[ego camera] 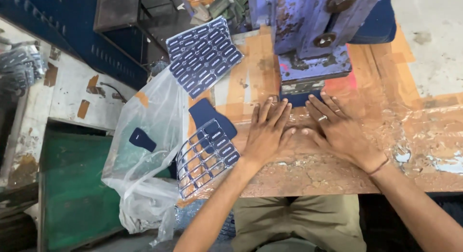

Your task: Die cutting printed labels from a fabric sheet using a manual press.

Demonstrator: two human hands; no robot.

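Both your hands lie flat, fingers spread, gripping nothing: left hand (266, 131) and right hand (340, 129) press dark blue sheet (300, 99) on worn bench (415, 131), fingertips at its edge under blue press (313, 35). Punched label sheet (208, 153) beside left wrist; plastic bag (149, 136) further left.

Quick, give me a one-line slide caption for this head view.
Both hands, left hand and right hand, press flat a dark blue piece under a blue press.

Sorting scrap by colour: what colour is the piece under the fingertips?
Dark navy blue piece, at the press's foot; head view.
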